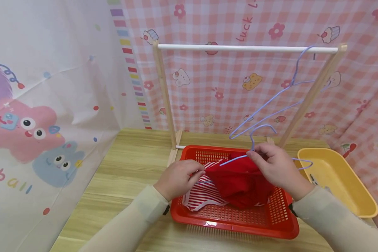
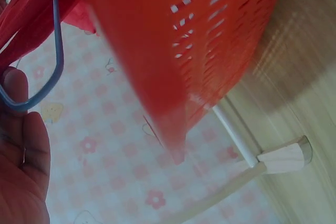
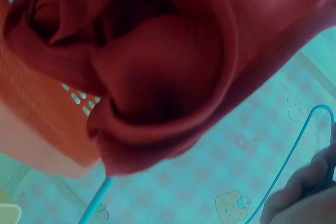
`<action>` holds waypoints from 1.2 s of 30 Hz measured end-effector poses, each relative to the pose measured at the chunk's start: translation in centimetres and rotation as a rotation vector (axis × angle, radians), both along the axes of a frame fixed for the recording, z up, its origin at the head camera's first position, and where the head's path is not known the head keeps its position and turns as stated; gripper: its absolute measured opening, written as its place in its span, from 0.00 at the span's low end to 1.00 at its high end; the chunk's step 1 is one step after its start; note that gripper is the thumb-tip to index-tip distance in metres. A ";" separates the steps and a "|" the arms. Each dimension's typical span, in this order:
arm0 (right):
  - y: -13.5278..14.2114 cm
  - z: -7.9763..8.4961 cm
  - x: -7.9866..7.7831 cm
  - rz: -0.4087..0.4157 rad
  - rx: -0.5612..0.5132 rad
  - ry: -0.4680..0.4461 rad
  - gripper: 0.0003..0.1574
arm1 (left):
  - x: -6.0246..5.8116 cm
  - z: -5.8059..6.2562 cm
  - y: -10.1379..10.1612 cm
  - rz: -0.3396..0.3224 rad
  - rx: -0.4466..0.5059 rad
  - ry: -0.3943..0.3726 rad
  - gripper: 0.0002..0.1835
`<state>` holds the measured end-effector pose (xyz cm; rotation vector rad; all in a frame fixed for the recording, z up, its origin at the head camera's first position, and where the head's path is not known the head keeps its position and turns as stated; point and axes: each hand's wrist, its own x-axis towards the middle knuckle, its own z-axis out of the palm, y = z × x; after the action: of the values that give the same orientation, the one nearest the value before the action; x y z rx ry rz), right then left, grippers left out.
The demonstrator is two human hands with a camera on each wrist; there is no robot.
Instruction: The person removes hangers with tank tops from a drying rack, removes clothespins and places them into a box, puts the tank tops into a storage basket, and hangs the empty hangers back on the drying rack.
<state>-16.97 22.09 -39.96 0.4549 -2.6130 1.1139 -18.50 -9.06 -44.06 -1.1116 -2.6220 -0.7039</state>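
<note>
In my right hand [image 1: 277,169] a blue-purple clothes hanger [image 1: 252,136] is pinched below its hook. One hanger arm runs into a bunched red garment [image 1: 239,183], and the other sticks out to the right. My left hand [image 1: 181,176] pinches the garment's left edge between thumb and fingers. A rounded hanger end [image 2: 59,66] curves out of the cloth against the left fingers in the left wrist view. Beneath lies a red-and-white striped garment [image 1: 204,197] in a red plastic basket [image 1: 234,227]. Folds of red cloth [image 3: 163,72] fill the right wrist view.
Behind the basket stands a rack with wooden legs and a white bar [image 1: 239,48]. Another hanger [image 1: 264,103] hangs at its right end. To the right, a yellow tray [image 1: 343,175] holds small items, partly behind my right wrist. Printed cloths cover the walls.
</note>
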 end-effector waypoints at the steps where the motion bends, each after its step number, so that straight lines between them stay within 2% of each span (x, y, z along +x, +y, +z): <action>1: -0.1 0.0 -0.1 -0.014 0.001 0.017 0.05 | 0.0 0.0 0.0 -0.005 0.001 0.002 0.05; 8: -0.2 0.1 -0.3 -0.081 0.030 0.116 0.08 | 0.0 -0.3 -0.1 -0.008 -0.010 0.000 0.04; 13: 0.2 0.2 -0.6 -0.092 0.073 0.170 0.12 | 0.1 -0.5 -0.5 0.006 -0.035 -0.023 0.05; 18: 0.3 0.3 -0.9 -0.085 0.064 0.228 0.15 | 0.2 -0.6 -0.9 0.014 -0.054 -0.034 0.04; 29: 0.4 1.0 -1.1 -0.113 0.041 0.243 0.17 | 0.2 -1.0 -1.8 0.018 -0.097 -0.023 0.03; 36: 0.8 1.3 -1.4 -0.139 0.029 0.270 0.23 | 0.0 -1.4 -2.4 0.020 -0.122 -0.012 0.03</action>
<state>-18.34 22.88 -38.66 0.3928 -2.3872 0.9035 -18.46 -11.46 -45.50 -1.1150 -2.7138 -0.5545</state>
